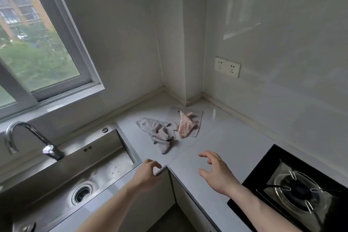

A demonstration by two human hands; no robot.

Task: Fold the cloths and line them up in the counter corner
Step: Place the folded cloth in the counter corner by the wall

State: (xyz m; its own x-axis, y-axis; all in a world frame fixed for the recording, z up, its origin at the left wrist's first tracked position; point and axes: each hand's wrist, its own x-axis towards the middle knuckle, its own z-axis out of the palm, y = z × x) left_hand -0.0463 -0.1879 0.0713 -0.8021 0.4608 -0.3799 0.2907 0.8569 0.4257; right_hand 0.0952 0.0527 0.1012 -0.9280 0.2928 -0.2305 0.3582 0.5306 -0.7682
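Hovering empty with loosely curled fingers, left hand (148, 173), right hand (216, 173), crumpled grey cloth (160, 133) running near-to-far, pink cloth (185, 125).

Grey cloth (162, 133), plain, crumpled; pink cloth (185, 125) with small dark speckles; white cloth (198, 118), pale, dark zigzag edging. Counter (226, 137) pale grey-white with faint tile lines; walls (282, 43) glossy white; socket plate (227, 66) white. Sink (75, 165) and tap (28, 137) silver steel; hob (293, 190) black glass, metal burner.
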